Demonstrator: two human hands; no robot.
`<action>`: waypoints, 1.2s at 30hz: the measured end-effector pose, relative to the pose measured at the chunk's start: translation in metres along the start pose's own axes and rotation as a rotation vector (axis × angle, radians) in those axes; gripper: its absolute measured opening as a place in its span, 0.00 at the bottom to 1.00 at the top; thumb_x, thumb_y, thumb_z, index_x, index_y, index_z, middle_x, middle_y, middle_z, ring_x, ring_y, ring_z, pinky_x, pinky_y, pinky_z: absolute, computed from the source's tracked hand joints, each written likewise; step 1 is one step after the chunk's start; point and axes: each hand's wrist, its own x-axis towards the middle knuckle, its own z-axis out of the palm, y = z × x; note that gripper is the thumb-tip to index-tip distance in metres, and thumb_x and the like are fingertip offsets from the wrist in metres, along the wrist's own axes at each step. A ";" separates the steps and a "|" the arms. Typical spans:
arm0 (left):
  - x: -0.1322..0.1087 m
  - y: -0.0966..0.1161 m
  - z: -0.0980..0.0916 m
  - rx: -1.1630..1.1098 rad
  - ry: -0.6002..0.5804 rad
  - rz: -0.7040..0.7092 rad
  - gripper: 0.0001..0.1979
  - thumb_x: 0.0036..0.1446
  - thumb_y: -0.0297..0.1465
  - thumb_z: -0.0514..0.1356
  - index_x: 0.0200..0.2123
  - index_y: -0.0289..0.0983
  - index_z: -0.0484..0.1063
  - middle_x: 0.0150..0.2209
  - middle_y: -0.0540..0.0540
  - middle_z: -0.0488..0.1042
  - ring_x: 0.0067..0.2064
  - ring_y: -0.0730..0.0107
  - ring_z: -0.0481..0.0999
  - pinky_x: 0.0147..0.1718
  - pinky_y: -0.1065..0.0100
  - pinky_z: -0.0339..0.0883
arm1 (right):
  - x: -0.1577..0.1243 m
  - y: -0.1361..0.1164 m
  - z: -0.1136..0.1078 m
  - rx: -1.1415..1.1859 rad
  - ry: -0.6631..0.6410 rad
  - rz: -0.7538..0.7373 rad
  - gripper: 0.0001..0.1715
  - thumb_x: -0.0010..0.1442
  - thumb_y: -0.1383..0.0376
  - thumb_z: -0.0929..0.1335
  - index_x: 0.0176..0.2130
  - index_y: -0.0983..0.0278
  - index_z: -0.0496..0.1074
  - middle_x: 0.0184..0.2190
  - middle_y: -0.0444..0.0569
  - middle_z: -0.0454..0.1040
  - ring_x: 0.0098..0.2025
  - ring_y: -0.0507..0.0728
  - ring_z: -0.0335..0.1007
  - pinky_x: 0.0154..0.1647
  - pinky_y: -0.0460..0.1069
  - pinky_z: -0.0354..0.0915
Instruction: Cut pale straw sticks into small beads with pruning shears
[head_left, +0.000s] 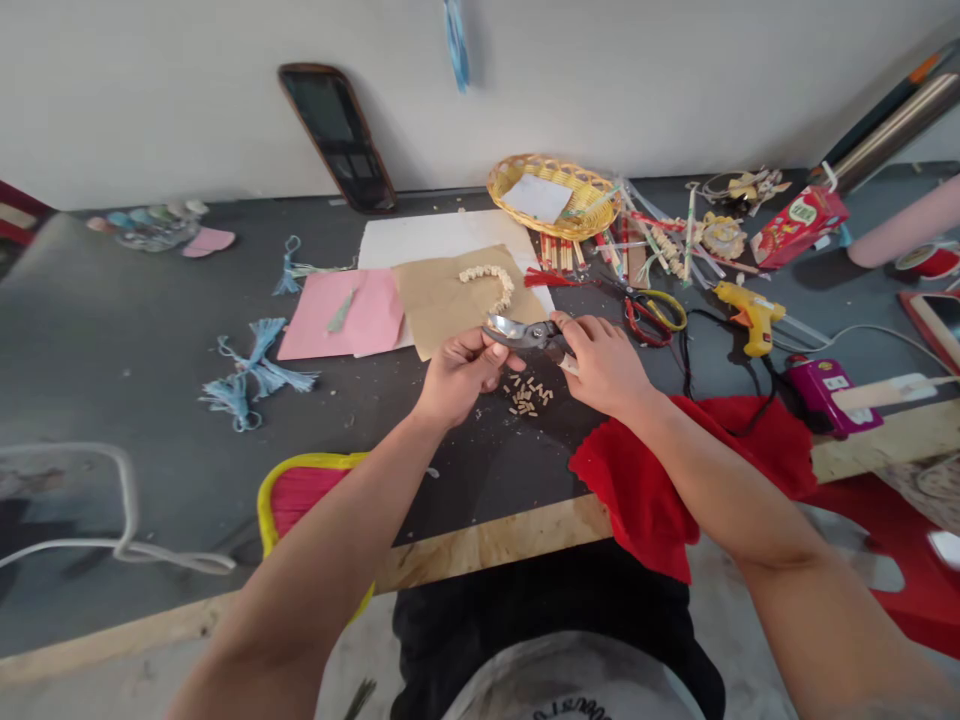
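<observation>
Above the middle of the dark worktop (150,330), a pair of metal pruning shears (525,335) is held between two bare hands, its blades pointing to the left. The right hand (604,360) is clenched around the shears' handles, while the left hand (457,375) has its fingers (487,352) pinched together right at the blade tips; what they pinch is too small to make out. Directly below the shears, a small heap of short pale cut pieces (529,393) lies on the worktop. Just behind the hands, a curved string of pale beads (491,280) rests on a sheet of brown paper (442,300), with a pink sheet (360,315) beside it and a white sheet (435,238) beyond. Blue tassels (251,375) lie well off to the left. To the right are red-and-yellow scissors (656,312), a yellow glue gun (750,315) and a magenta box (825,390). A woven yellow basket (525,190) sits near the wall, with a scatter of sticks (577,250) in front of it. A red cloth (645,490) drapes over the worktop's near edge under the right forearm.
</observation>
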 end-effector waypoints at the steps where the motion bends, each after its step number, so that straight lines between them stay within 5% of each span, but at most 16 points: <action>1: 0.000 0.001 0.000 -0.008 0.004 -0.008 0.14 0.50 0.39 0.68 0.26 0.33 0.72 0.24 0.47 0.78 0.16 0.84 0.57 0.15 0.76 0.50 | 0.000 0.000 0.000 0.000 -0.005 -0.001 0.32 0.61 0.64 0.63 0.62 0.65 0.56 0.50 0.58 0.69 0.51 0.66 0.63 0.49 0.58 0.60; 21: -0.001 0.016 -0.008 -0.251 -0.213 -0.321 0.10 0.43 0.32 0.71 0.26 0.31 0.77 0.17 0.45 0.74 0.10 0.87 0.51 0.09 0.80 0.38 | 0.001 0.003 -0.002 0.032 -0.027 -0.089 0.32 0.61 0.68 0.60 0.63 0.65 0.54 0.52 0.59 0.67 0.53 0.65 0.61 0.51 0.59 0.59; 29: -0.001 0.014 -0.007 -0.231 -0.128 -0.307 0.12 0.46 0.34 0.71 0.28 0.31 0.76 0.18 0.46 0.75 0.11 0.88 0.52 0.10 0.81 0.40 | 0.001 -0.001 -0.001 0.044 -0.050 -0.018 0.29 0.60 0.67 0.61 0.60 0.64 0.59 0.48 0.58 0.70 0.49 0.65 0.65 0.48 0.58 0.60; 36: 0.002 0.006 0.000 -0.113 -0.008 -0.073 0.13 0.46 0.33 0.71 0.27 0.32 0.72 0.26 0.43 0.79 0.15 0.86 0.58 0.13 0.80 0.49 | 0.001 0.002 0.003 0.018 0.022 0.030 0.33 0.60 0.66 0.62 0.63 0.64 0.55 0.51 0.59 0.69 0.51 0.66 0.62 0.47 0.58 0.60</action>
